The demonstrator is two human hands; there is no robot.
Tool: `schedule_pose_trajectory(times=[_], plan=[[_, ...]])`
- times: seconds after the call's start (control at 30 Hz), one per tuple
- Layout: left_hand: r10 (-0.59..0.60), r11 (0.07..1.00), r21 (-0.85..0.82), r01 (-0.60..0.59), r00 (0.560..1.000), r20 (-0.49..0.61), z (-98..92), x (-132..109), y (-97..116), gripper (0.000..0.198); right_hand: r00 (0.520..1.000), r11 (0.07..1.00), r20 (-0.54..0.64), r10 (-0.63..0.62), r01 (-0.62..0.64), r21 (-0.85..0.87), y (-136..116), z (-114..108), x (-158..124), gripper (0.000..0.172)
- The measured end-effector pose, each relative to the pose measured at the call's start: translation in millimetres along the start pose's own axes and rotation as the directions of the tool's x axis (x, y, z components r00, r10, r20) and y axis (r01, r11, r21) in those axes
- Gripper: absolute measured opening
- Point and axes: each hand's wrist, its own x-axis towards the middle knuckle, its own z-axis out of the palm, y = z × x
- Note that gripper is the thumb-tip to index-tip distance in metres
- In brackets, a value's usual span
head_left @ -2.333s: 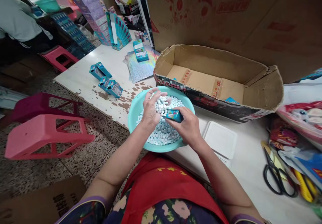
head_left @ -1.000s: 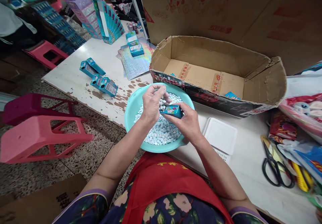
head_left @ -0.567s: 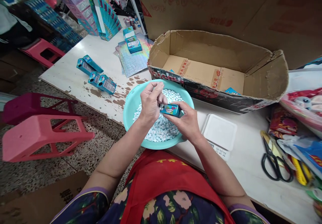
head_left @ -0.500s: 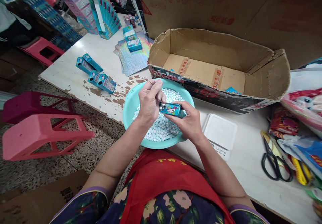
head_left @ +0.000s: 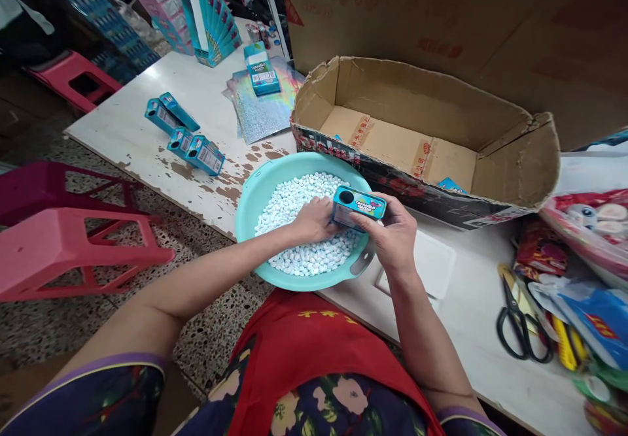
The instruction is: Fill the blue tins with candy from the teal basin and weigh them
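1. The right hand (head_left: pixel 398 236) has the small blue box (head_left: pixel 369 206) pinched by its right-hand end, the thumb on the near side and other fingers behind; they are apart only by the box's own thickness.
2. From where I stand, the box hangs over the right half of the turquoise basin (head_left: pixel 246 217), slightly tilted, a dark round hole at its left end turned upward.
3. The left hand (head_left: pixel 316 220) is down in the basin, touching the white pieces (head_left: pixel 289 202). Its fingertips are hidden among them and behind the box, so I can't tell how wide the fingers are or whether they hold any.
4. That hand sits just beside the box's left end; I can't make out whether the two touch.
5. The basin stands at the near edge of the worn white table (head_left: pixel 130 112).
6. To the basin's left, near it, lie four blue boxes (head_left: pixel 206 154).
7. Behind it is a long open carton (head_left: pixel 517 145); a white scale (head_left: pixel 435 263) shows partly past the right forearm.
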Motion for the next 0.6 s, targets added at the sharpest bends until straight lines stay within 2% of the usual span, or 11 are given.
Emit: schedule_pose_trajectory(times=[0.1,0.2,0.3,0.37,0.43,0.5,0.57,0.6], plan=[[0.026,0.999,0.021,-0.028,0.997,0.070,-8.0,-18.6,-0.2,0.022,1.000,1.000,-0.007,0.018,-0.018,-0.017,-1.1,-0.5,0.5,0.042],[-0.079,0.997,0.002,0.079,0.997,0.014,-24.8,-29.4,-12.2,0.020,1.000,0.999,-0.008,0.020,-0.020,-0.034,-2.2,-2.1,-2.1,0.042],[-0.244,0.949,-0.218,0.227,0.968,-0.054,-42.6,-32.6,-17.8,0.026,1.000,0.997,0.012,0.002,-0.001,-0.074,-2.8,-2.2,-5.6,0.041],[-0.352,0.832,-0.475,0.286,0.935,-0.053,-53.1,-33.9,-9.7,0.030,0.999,0.992,0.044,-0.022,0.028,-0.125,-3.5,0.7,-8.2,0.039],[-0.382,0.663,-0.710,0.236,0.923,-0.050,-61.1,-35.2,7.4,0.032,0.995,0.980,0.077,-0.067,0.080,-0.183,-4.7,6.8,-10.8,0.037],[-0.354,0.497,-0.865,0.077,0.928,-0.120,-65.4,-35.3,27.7,0.029,0.985,0.961,0.119,-0.125,0.150,-0.233,-6.5,15.3,-13.4,0.034],[-0.353,0.378,-0.922,-0.079,0.909,-0.222,-65.8,-33.1,44.7,0.026,0.968,0.938,0.177,-0.175,0.219,-0.269,-8.2,24.3,-15.7,0.032],[-0.365,0.349,-0.928,-0.131,0.893,-0.263,-64.8,-31.3,50.7,0.025,0.958,0.927,0.211,-0.192,0.248,-0.282,-8.8,28.2,-16.6,0.030]])
